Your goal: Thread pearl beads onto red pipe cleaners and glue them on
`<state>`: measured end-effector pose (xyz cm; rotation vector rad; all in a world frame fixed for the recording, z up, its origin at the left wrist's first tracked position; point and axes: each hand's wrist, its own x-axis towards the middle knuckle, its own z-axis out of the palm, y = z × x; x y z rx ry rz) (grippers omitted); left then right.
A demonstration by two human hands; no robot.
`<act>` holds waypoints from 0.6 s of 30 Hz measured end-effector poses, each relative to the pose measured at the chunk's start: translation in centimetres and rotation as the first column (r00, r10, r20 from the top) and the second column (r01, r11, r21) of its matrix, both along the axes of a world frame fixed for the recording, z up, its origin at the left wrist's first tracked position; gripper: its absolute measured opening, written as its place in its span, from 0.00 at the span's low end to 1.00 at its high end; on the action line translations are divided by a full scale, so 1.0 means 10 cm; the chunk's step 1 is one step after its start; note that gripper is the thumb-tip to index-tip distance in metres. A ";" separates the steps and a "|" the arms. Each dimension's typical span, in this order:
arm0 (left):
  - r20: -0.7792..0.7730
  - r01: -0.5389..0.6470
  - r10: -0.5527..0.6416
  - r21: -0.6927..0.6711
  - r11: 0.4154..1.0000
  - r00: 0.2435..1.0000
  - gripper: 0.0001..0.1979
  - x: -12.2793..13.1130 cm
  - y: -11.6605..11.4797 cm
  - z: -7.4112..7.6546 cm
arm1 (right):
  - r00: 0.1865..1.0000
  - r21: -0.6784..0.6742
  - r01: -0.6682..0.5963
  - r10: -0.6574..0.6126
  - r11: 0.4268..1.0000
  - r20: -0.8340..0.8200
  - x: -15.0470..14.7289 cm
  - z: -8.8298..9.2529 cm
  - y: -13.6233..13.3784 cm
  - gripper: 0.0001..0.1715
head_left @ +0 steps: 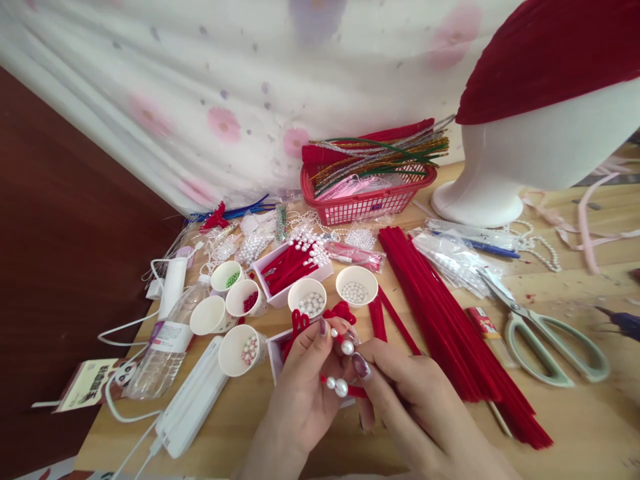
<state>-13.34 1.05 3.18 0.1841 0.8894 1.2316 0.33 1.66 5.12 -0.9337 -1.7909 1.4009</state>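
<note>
Both hands meet low in the middle of the view over the wooden table [575, 427]. My left hand [305, 393] pinches a red pipe-cleaner ornament [341, 312] with looped ends and white pearls [347, 347] on it. My right hand [415, 407] pinches the same piece from the right, thumb and forefinger closed near the pearls. Right behind the hands stand paper cups of beads [307, 297] and a small white box [277, 350].
A pile of red pipe cleaners [450, 333] lies to the right, with green-handled scissors [545, 333] beyond. A red basket [365, 193] of mixed pipe cleaners and a white mannequin head [530, 153] stand behind. A water bottle [165, 340] and white device [195, 397] lie on the left.
</note>
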 end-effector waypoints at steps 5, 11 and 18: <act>0.002 0.000 0.000 -0.011 1.000 1.000 0.16 0.01 0.02 0.01 | 1.000 0.014 0.011 -0.011 1.000 0.022 0.02 -0.04 0.01 0.14; -0.151 -0.032 0.062 0.195 0.980 0.987 0.14 -0.01 0.02 -0.09 | 0.999 0.021 0.004 -0.005 1.000 0.033 0.05 -0.13 -0.01 0.16; -0.232 -0.019 0.086 0.278 0.960 0.969 0.11 -0.01 0.01 -0.11 | 1.000 -0.049 0.008 -0.007 0.999 0.024 0.04 -0.15 -0.01 0.16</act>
